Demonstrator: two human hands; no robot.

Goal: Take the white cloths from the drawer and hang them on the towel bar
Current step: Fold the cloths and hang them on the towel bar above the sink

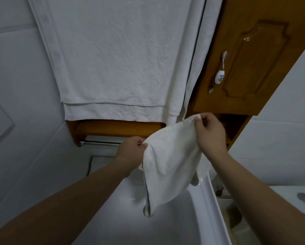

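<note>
1. Two hands hold one white cloth [169, 156] spread above the sink [206, 200]: the left hand [132, 149] pinches its left corner, the right hand [210, 131] its raised right corner.
2. Just behind the left hand runs the chrome towel bar [98, 143].
3. Farther back hang large white towels [113, 59] beside a wooden cabinet door [245, 68].

Chrome towel bar [102, 143] under wooden shelf [116, 129], large white towels [113, 59] draped above

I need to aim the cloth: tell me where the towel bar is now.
In the head view, the towel bar runs left of centre under the wooden shelf, just behind the left hand, above the sink.
</note>
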